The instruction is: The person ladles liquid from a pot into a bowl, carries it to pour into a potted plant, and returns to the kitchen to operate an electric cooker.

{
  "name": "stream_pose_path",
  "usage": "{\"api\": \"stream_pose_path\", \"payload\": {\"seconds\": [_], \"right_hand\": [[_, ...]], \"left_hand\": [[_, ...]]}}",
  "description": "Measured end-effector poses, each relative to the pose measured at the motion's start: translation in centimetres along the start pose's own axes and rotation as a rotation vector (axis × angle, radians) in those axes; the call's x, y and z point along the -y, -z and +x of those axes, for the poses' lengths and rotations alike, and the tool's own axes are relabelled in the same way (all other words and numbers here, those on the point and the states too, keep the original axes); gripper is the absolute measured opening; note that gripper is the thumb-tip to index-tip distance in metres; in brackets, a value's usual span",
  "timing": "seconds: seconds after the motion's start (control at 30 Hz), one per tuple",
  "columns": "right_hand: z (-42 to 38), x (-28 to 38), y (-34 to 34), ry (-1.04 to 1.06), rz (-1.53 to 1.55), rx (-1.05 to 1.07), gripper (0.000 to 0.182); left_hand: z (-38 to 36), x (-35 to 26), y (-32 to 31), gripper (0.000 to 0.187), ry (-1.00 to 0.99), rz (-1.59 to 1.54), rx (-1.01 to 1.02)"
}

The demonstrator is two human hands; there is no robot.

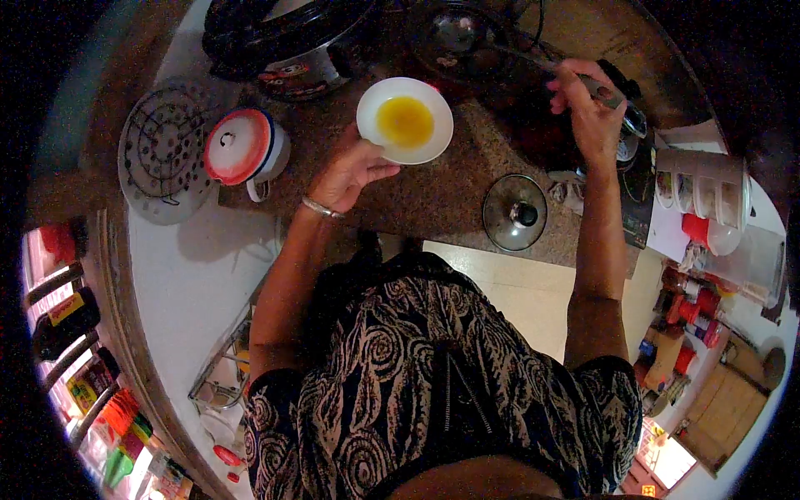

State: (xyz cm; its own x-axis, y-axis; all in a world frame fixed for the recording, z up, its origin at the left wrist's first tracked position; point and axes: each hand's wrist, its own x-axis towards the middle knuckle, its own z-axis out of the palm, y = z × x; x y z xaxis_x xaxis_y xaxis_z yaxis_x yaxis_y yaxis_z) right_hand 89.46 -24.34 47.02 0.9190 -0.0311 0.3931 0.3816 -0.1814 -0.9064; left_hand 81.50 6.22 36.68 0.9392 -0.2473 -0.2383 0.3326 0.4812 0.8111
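My left hand (353, 173) grips the rim of a white bowl (364, 123), thumb over the edge, above the counter. A shallow yellow liquid (405, 122) lies in the bowl. At the upper right, my right hand (589, 107) is closed round the handle of a long-handled metal utensil (602, 90). Its thin shaft points left toward a dark pan (433, 58); the utensil's head is too dark to make out. A glass lid with a black knob (503, 218) lies on the counter between my forearms.
Left of the bowl stand a white enamel pot with a red-rimmed lid (237, 147) and a perforated metal disc (158, 187). A large black appliance (304, 71) is at the back. Stacked white containers (704, 185) stand right of my right forearm. The speckled counter (417, 200) ends near my body.
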Motion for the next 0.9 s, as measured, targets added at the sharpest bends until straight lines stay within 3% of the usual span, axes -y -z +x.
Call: {"api": "stream_pose_path", "payload": {"seconds": [0.07, 0.27, 0.33, 0.6, 0.8, 0.9], "right_hand": [[0.3, 0.4, 0.1, -0.079, 0.021, -0.024, 0.018], [0.7, 0.3, 0.2, -0.049, 0.089, -0.054, 0.018], [0.3, 1.0, -0.3, -0.081, 0.119, -0.081, 0.017], [-2.6, 5.5, -2.2, -0.104, 0.157, -0.11, 0.016], [-4.8, 5.5, 1.1, -0.033, 0.13, 0.02, 0.013], [-5.8, 3.9, 2.4, 0.141, 0.002, 0.093, 0.009]], "left_hand": [[0.0, -0.1, -0.1, 0.052, -0.002, -0.008, 0.004], [-0.7, -0.4, 1.0, 0.049, 0.0, -0.015, 0.0], [-1.3, -0.5, 1.9, 0.04, 0.008, -0.066, 0.01], [-3.3, -2.6, 2.6, 0.042, -0.032, -0.032, -0.021], [-0.5, -2.0, -0.4, 0.039, -0.028, -0.057, 0.008], [0.5, -1.3, -1.7, 0.044, -0.029, -0.064, 0.006]]}}
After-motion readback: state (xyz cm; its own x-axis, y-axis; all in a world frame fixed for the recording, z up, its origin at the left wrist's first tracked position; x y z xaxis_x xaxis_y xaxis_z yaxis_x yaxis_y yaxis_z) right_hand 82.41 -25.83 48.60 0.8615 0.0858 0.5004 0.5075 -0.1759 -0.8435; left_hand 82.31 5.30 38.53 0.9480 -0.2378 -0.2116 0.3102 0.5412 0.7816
